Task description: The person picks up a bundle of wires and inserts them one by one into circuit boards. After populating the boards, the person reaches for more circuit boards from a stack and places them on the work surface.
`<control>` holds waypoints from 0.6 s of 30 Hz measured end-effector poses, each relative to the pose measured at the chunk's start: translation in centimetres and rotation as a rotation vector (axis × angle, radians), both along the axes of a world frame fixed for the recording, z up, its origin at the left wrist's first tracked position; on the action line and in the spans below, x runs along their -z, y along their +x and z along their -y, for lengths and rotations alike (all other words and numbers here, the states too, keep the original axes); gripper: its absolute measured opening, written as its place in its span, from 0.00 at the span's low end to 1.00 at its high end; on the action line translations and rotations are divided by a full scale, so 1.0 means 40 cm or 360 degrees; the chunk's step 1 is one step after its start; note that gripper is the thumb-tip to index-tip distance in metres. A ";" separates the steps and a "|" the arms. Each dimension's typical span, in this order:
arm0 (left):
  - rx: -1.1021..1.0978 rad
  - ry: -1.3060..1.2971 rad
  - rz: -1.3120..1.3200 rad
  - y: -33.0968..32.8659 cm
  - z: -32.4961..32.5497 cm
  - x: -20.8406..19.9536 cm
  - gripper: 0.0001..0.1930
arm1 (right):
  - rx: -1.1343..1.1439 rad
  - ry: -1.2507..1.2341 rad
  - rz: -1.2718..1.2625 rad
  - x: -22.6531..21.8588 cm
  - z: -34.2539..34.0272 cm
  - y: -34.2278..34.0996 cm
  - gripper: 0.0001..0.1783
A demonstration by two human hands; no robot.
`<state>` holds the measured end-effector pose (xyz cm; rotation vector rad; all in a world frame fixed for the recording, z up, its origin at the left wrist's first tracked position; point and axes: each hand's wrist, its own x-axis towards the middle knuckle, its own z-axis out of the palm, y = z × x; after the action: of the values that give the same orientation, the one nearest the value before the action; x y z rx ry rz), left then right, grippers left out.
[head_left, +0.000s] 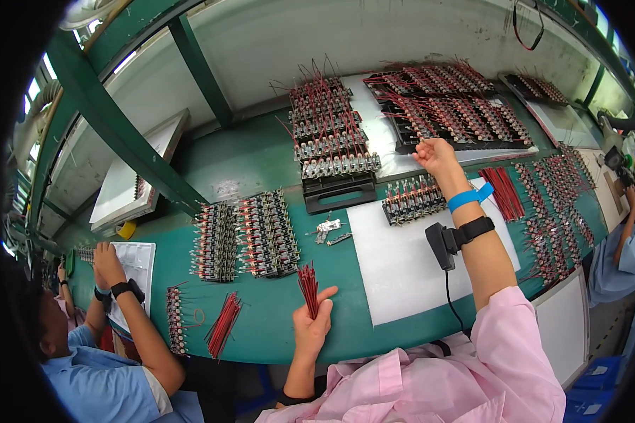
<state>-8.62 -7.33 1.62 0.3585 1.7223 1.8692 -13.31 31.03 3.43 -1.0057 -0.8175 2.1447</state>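
Note:
My left hand [313, 330] is closed around a bundle of short red wires [308, 290] above the green bench, index finger pointing out to the side. Stretched forward, my right hand [436, 154] has its fingertips pinched together at the near edge of a black tray [409, 141] filled with small parts and red wires. What the pinch holds, if anything, is too small to make out. Below that forearm, a row of small parts with metal tops [415, 200] lies on a white sheet [374, 275]. A blue band and a black strapped device are on my right arm.
Another black rack [342, 192] of wired parts stands left of my right hand. Part rows [247, 236], loose red wires [224, 326] and a wire bundle [501, 194] lie about. Co-workers sit left and right. A green post [120, 120] rises at left; a cable hangs from my arm device.

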 end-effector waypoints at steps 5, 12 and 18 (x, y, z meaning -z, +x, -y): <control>-0.0021 0.0030 0.0026 0.006 0.006 -0.002 0.12 | -0.0071 -0.0114 -0.0025 -0.036 0.030 0.012 0.05; -0.0213 0.0074 -0.0134 0.004 0.022 0.016 0.09 | -0.0633 0.0214 -0.0143 -0.178 0.199 0.139 0.07; -0.0770 0.0018 -0.0512 -0.005 0.113 -0.066 0.11 | -0.1155 0.1580 -0.0030 -0.371 0.540 0.422 0.13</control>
<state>-8.81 -11.85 4.27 0.2735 2.1632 2.2560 3.55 9.45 18.26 -0.1520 -2.1692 1.8000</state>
